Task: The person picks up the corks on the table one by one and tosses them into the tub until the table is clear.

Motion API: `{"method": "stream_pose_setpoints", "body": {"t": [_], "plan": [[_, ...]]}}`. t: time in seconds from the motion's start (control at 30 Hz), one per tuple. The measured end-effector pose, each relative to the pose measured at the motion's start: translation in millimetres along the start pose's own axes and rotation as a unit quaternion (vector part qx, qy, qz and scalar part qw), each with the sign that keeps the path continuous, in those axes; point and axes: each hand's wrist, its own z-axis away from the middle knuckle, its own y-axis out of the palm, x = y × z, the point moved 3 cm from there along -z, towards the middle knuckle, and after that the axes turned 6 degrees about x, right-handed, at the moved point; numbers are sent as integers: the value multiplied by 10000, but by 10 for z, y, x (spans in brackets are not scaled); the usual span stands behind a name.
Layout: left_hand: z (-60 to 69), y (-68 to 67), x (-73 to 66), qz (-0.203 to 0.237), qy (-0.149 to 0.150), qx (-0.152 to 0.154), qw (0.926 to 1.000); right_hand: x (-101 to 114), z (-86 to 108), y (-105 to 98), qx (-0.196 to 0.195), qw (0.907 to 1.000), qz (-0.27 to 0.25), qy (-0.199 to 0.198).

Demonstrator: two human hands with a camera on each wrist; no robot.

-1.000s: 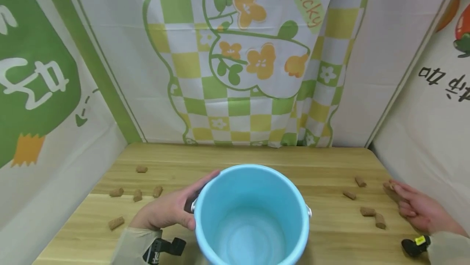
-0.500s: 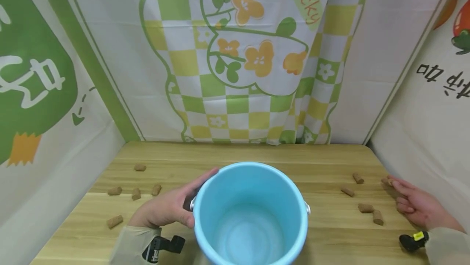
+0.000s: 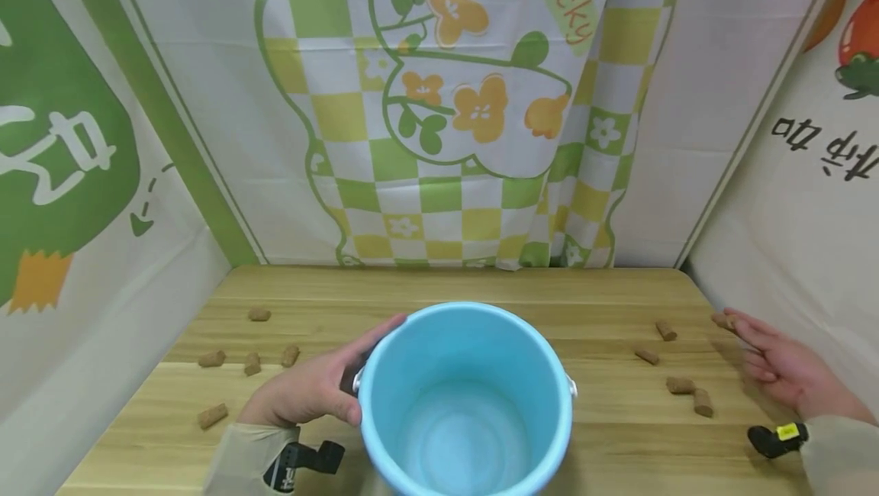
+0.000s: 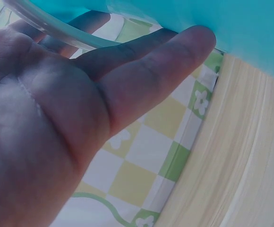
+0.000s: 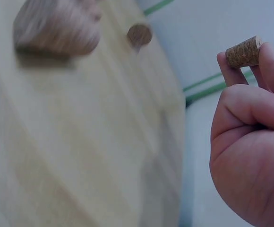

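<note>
A light blue bucket [image 3: 467, 420] stands upright at the near middle of the table. My left hand [image 3: 316, 385] holds its left side, thumb on the near part and fingers along the far part. In the left wrist view, those fingers [image 4: 151, 75] touch the blue wall beside the bucket's thin handle [image 4: 61, 30]. Far right, my right hand [image 3: 790, 366] pinches a cork [image 5: 243, 52] between thumb and fingertips, raised above the table. Several loose corks [image 3: 680, 385] lie left of that hand. Nothing lies on the visible bucket floor.
More corks [image 3: 213, 415] are scattered on the left of the wooden table [image 3: 618, 297]. Printed cloth walls rise at the back [image 3: 474, 198], left and right. The right wall [image 3: 776, 252] stands close to my right hand.
My right hand has lifted the cork slightly off the table. The left hand and bucket keep their places; the head view shifts a little.
</note>
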Motion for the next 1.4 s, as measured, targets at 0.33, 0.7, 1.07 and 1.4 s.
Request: {"method": "stream_pose_setpoints", "body": {"t": [0.33, 0.7, 1.07, 1.4], "plan": [[-7, -7, 4, -144, -73, -112, 9998, 200, -243, 377, 686, 9969, 254, -294], [-26, -8, 3, -253, -140, -177, 9994, 301, -427, 789, 797, 9944, 653, -232], [-29, -4, 4, -124, -163, -164, 9997, 370, -567, 1143, 1192, 9896, 775, -239], [-40, 12, 5, -85, -148, -139, 9998, 401, -603, 1474, 1124, 9870, 1129, -197]]}}
